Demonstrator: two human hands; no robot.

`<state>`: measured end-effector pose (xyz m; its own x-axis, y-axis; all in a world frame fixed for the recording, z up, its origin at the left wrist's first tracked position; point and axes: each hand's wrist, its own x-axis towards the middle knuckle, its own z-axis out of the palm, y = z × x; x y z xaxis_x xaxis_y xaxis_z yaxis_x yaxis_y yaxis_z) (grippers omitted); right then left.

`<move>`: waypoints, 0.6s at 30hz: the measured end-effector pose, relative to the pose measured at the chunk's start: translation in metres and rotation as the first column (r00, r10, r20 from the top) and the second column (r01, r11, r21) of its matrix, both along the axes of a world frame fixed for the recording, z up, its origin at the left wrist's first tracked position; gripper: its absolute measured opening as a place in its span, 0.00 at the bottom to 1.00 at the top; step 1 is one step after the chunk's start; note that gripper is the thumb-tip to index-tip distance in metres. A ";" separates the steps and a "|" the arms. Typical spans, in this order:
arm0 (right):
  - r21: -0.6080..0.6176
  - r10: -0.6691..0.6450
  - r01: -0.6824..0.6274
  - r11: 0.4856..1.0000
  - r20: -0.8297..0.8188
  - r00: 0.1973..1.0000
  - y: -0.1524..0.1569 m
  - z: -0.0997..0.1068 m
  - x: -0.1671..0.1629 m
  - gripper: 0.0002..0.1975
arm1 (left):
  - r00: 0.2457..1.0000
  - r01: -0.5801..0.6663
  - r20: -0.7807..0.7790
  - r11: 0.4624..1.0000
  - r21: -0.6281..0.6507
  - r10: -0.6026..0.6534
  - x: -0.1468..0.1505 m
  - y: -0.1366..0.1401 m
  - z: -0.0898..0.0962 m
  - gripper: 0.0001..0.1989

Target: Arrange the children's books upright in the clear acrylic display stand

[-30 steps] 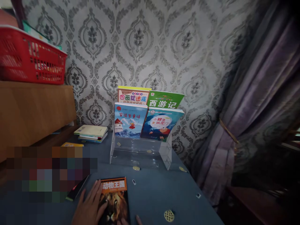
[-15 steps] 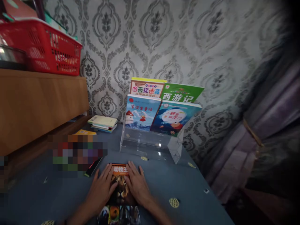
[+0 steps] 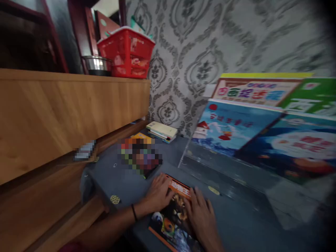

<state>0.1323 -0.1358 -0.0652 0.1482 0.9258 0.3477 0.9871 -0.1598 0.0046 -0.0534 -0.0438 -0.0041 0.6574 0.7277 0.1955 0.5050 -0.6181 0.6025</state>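
Observation:
A dark book with an orange band and a lion on its cover [image 3: 180, 206] lies on the grey-blue table. My left hand [image 3: 160, 191] rests flat along the book's left edge, fingers stretched out, a thin dark band around its wrist. On the right edge lies my right hand [image 3: 201, 210], its fingers spread and slightly blurred. Both hands touch the cover without gripping it. Behind the right hand stands a clear acrylic book stand [image 3: 210, 162]. It carries several picture books, among them a light-blue one [image 3: 233, 122] and a dark-blue one [image 3: 296, 143].
Beyond my left hand lies a pixelated book pile [image 3: 141, 155]. Farther back is a stack of pale books [image 3: 162, 130] near the wall. A wooden cabinet [image 3: 78, 112] on the left bears a red basket [image 3: 128, 52] and a metal pot [image 3: 97, 64]. The table [image 3: 105, 182] has a rounded left edge.
My view has swung left and the stand appears nearer, at the right. The lion book now appears tilted in view. Both hands stay on its edges.

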 end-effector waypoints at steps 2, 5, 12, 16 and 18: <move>0.030 0.036 -0.036 0.999 0.007 0.999 0.001 -0.008 0.006 0.26 | 0.982 0.019 0.190 0.993 -0.119 0.004 0.000 0.004 0.001 0.24; 0.076 0.085 -0.085 0.993 -0.003 0.996 0.000 -0.015 0.011 0.23 | 0.897 0.038 0.423 0.929 -0.368 0.131 0.005 0.012 -0.007 0.24; 0.163 0.055 0.005 0.987 -0.362 0.931 0.007 -0.010 0.007 0.28 | 0.744 0.186 0.488 0.560 -0.807 0.456 0.022 0.029 -0.022 0.12; 0.181 -0.058 0.225 0.958 -0.643 0.764 0.007 0.010 -0.002 0.39 | 0.669 0.281 0.521 0.470 -0.837 0.530 0.032 0.033 -0.018 0.16; 0.134 -0.107 0.323 0.937 -0.771 0.628 0.004 0.026 -0.008 0.47 | 0.646 0.314 0.543 0.462 -0.829 0.536 0.038 0.035 -0.015 0.16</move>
